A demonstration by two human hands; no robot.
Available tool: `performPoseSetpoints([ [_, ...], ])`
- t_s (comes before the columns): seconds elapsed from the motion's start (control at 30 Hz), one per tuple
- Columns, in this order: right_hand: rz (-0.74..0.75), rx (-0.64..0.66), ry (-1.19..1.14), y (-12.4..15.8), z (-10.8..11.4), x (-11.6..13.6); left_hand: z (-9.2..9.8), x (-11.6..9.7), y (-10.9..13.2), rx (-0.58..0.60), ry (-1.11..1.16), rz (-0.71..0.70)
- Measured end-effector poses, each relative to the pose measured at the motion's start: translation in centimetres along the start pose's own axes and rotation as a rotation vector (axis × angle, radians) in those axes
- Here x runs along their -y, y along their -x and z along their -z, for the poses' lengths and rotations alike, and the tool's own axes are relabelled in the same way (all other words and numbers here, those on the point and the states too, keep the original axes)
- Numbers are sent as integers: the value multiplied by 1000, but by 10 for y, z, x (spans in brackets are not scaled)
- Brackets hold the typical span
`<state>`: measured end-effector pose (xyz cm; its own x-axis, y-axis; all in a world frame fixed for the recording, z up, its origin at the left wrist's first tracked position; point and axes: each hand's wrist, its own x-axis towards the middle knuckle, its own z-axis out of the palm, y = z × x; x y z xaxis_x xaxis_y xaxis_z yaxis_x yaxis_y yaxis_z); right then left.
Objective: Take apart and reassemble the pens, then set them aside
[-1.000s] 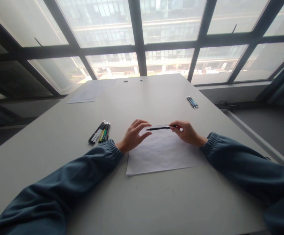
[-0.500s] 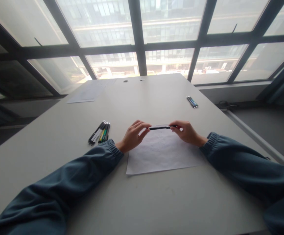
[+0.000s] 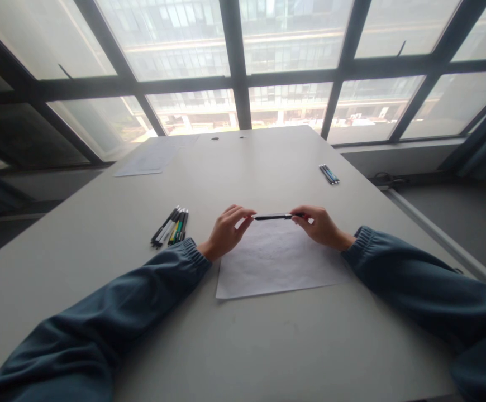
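Note:
A dark pen (image 3: 274, 216) is held level between both hands, just above the far edge of a white sheet of paper (image 3: 276, 267) with a faint drawing. My left hand (image 3: 226, 231) pinches the pen's left end with curled fingertips. My right hand (image 3: 319, 224) grips the right end, fingers closed round it. Both forearms in blue sleeves rest on the grey table (image 3: 243, 346).
A bunch of several pens (image 3: 171, 227) lies left of my left hand. A few more pens (image 3: 329, 174) lie far right near the table edge. Another sheet (image 3: 148, 161) lies at the far left corner. Large windows stand beyond the table.
My left hand has closed in from spread fingers onto the pen's left end. The pen has lifted slightly and levelled. My right hand has barely moved.

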<state>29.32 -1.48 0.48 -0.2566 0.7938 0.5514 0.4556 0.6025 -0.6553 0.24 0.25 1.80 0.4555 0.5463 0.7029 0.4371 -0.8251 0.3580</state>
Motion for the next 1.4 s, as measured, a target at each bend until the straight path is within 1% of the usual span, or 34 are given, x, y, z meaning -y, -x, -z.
performPoseSetpoints([
  [0.27, -15, -14, 5, -1, -1, 2, -1, 1, 0, 48, -43, -40],
  [0.53, -9, -17, 51, 1, 0, -1, -5, 8, 3, 60, -62, 1],
  [0.77, -9, -1, 34, 1, 1, 0, -4, 10, 4, 166, -79, 44],
  [1.03, -4, 10, 33, 2, 3, -1, -5, 8, 3, 203, -131, 53],
  [1.2, -32, -10, 40, 3, 15, -12, -5, 9, 5, 205, -165, 73],
  [1.4, -91, -64, 56, 6, 44, -36, -6, 10, 6, 185, -189, 86],
])
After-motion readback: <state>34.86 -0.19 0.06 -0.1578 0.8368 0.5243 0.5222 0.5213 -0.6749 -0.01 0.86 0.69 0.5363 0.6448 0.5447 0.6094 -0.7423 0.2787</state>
